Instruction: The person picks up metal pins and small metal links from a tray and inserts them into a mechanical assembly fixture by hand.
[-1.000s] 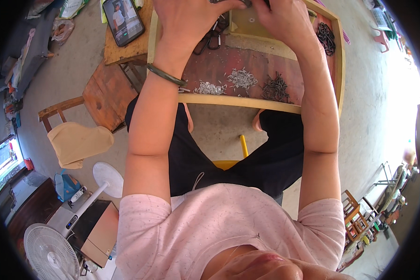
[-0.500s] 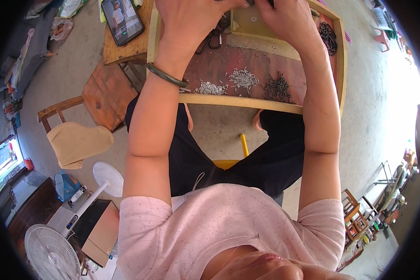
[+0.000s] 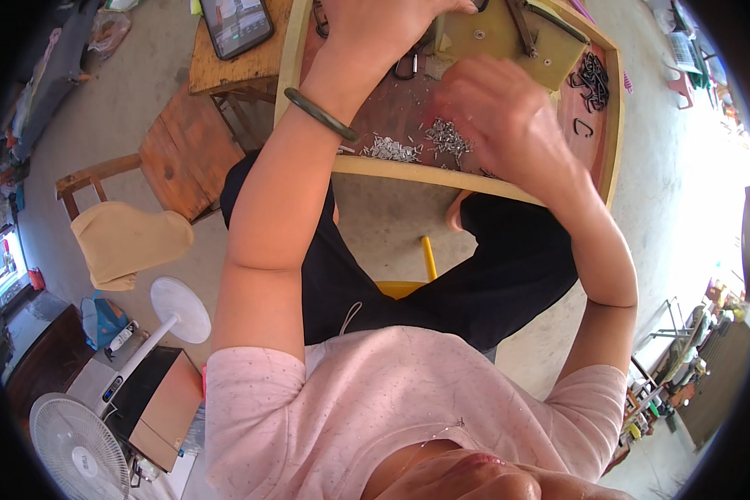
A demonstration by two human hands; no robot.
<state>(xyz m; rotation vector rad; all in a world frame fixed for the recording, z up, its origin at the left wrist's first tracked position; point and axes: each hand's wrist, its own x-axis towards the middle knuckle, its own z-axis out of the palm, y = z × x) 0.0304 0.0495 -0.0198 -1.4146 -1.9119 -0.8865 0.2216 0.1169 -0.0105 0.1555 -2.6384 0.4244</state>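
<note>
Your right hand has pulled back from beside your left hand, so the two now work apart. Right: blurred near the silver pins, grip cannot be told. Left: cut off at far edge, grip likewise unreadable. Pins: short, shiny, loose, in two heaps along the tray's near side.

Right hand drawn back near silver pins, dark link uncovered
</note>
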